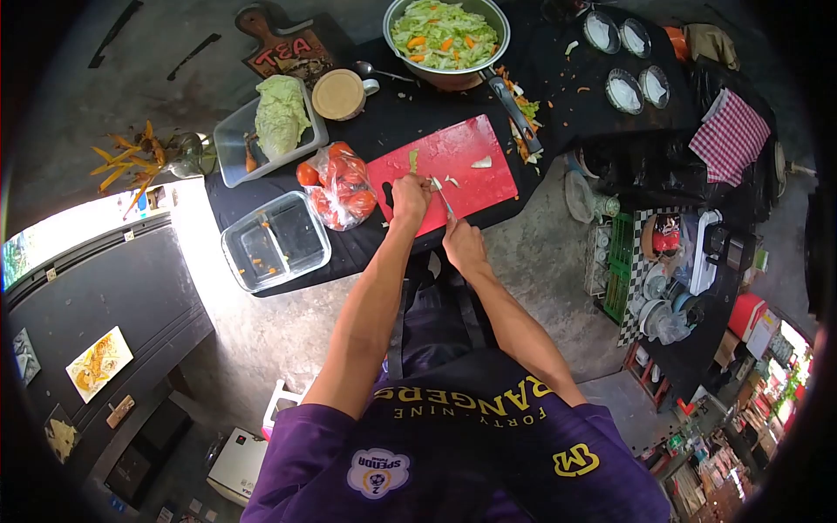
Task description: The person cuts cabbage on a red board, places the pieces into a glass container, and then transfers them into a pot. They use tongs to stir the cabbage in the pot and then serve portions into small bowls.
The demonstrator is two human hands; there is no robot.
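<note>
My right hand (pixel 465 244) is closed round the handle of a knife (pixel 448 207), its blade pointing away over the red cutting board (pixel 475 187). On the board's near left part, my left hand (pixel 410 199) is closed with its fingertips on a small pale vegetable piece (pixel 436 183), close to the blade tip. Fingers hide most of that piece. A larger white scrap (pixel 481 162) and a few slivers lie on the board. Left of it sits a plastic bag of tomatoes (pixel 342 187).
Behind the board stands a pan (pixel 508 35) of chopped cabbage and carrot, its handle (pixel 514 109) reaching toward me over vegetable scraps. A plastic tub (pixel 231 157) holds a cabbage (pixel 282 118). A divided glass dish (pixel 288 235), a lidded mug (pixel 340 94) and several small bowls (pixel 623 91) stand around.
</note>
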